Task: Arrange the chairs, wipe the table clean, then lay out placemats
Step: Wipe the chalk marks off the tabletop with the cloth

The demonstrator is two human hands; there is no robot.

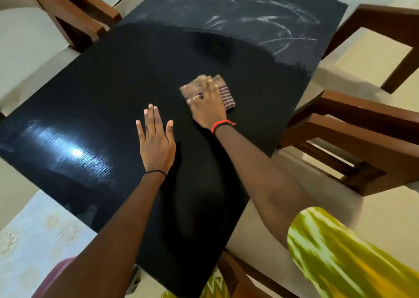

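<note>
A black glossy table (95,98) fills the middle of the head view. Its far end carries white smear marks (267,23); the near part looks dark and shiny. My right hand (207,106) presses flat on a folded brown and purple striped cloth (224,92) on the table's right half; the cloth is blurred. My left hand (156,139) lies flat on the tabletop with fingers spread, holding nothing, just left of the right hand. No placemats are in view.
Wooden chairs with cream seats stand around the table: one at the far left (74,10), one at the far right (374,46), one at the near right (353,137). Pale floor shows at the lower left (34,227).
</note>
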